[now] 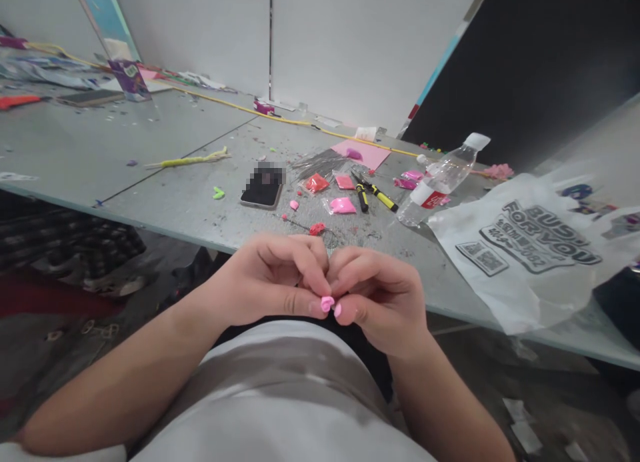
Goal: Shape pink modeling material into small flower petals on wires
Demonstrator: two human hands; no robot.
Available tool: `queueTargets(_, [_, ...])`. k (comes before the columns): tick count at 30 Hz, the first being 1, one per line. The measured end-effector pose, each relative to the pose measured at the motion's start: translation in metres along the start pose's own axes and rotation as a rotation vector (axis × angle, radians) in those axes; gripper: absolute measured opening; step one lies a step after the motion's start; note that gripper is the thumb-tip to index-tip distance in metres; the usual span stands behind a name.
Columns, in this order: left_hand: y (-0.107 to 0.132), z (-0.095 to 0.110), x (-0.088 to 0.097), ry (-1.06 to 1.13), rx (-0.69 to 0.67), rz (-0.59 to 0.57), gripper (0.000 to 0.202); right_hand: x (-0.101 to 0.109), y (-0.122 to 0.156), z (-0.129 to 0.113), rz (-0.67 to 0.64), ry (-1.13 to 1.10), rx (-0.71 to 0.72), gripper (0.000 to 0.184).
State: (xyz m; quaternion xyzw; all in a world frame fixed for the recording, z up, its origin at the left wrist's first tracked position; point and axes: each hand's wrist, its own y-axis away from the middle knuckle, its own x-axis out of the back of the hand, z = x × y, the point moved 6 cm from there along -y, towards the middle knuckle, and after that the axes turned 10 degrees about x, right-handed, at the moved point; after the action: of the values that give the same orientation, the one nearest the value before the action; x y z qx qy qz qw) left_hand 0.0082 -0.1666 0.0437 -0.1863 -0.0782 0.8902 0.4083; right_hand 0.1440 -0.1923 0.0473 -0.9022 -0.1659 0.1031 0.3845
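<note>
Just in front of my body, both hands meet at the fingertips over a small curled lump of pink modelling clay [327, 304]. My left hand [277, 275] pinches it between thumb and forefinger. From the other side, my right hand [383, 292] is closed in a pinch against the clay's right edge. A pale pink patch shows at the right thumb tip; I cannot tell if it is clay or nail. Beyond the hands lie a red textured clay piece [317, 229] on a thin dark wire and a loose pink clay bit [294, 205].
Packets of pink clay [343, 205] and red clay [317, 183] lie beside yellow-black pliers [379, 194]. A phone [263, 185] is left of them. A plastic bottle [440, 182] and a white bag [520, 249] stand right. A yellow cable [240, 107] crosses the table's back.
</note>
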Motion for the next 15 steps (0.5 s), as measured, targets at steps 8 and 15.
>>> queueTargets(8, [0.0017,-0.0031,-0.0007,-0.007,0.041,0.011,0.011,0.0007,0.0001,-0.0007,-0.009,0.005,-0.020,0.016])
queueTargets(15, [0.0028,0.0001,-0.0021,-0.049,0.039,0.007,0.011,0.0011,0.0018,0.0008,-0.032,-0.003,-0.014,0.017])
